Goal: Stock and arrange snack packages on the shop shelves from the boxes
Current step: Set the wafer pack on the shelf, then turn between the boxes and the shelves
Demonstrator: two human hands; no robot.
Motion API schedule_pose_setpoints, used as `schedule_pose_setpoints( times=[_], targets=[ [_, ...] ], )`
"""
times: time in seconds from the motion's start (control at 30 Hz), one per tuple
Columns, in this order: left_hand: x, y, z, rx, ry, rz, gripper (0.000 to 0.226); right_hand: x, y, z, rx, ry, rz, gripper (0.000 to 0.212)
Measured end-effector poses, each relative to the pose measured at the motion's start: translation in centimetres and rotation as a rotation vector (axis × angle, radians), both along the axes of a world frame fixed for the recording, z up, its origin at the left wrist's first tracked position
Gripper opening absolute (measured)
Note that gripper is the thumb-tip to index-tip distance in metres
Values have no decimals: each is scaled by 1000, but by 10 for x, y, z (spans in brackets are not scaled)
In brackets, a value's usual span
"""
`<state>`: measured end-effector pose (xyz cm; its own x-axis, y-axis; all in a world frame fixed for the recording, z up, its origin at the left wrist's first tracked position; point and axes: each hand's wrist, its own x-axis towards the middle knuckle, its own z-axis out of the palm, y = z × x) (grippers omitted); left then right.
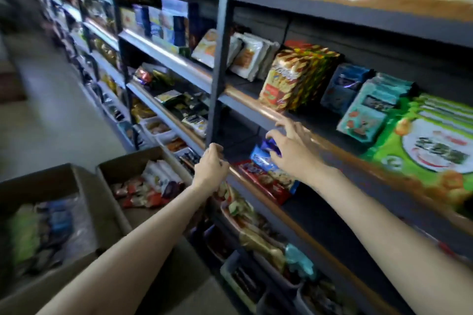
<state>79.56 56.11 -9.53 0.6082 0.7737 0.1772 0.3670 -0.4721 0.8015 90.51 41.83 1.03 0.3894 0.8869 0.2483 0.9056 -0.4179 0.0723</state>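
A blue snack package [263, 161] stands tilted on the lower shelf [314, 215], leaning on a red package [261, 184] that lies beneath it. My right hand [289, 146] rests on the blue package's top end with the fingers spread; whether it grips the pack is unclear. My left hand [211, 165] is curled by the foot of the dark shelf upright [220, 59], at the shelf's front edge. Two open cardboard boxes sit on the floor at left: the nearer box [76, 212] holds bagged packs, the farther box [120, 161] holds red and white snack packs.
The shelf above carries a striped wafer pack [289, 79], teal bags [368, 107] and a large green bag [435, 151]. Plastic bins of snacks [256, 238] fill the lowest level. More stocked shelves run down the aisle on the left, beside the pale floor [51, 110].
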Motion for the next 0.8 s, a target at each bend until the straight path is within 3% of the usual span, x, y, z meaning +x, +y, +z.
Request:
schedule_pose_setpoints(
  times=[0.13,0.33,0.43,0.57,0.8],
  targets=[
    [-85,83,-46,-137,220,74,37,-32,97,-64,-307,140,90,37],
    [-205,163,-111,-331,358,377,32,-73,222,-160,-678,360,206,46],
    [-229,207,-131,-376,416,458,30,-76,283,-208,-732,451,235,47],
    [-203,286,-156,-354,470,437,38,-61,368,-280,-750,553,200,50],
    [-129,389,-241,-413,632,246,33,-11,524,-413,-565,836,-172,57]
  ],
)
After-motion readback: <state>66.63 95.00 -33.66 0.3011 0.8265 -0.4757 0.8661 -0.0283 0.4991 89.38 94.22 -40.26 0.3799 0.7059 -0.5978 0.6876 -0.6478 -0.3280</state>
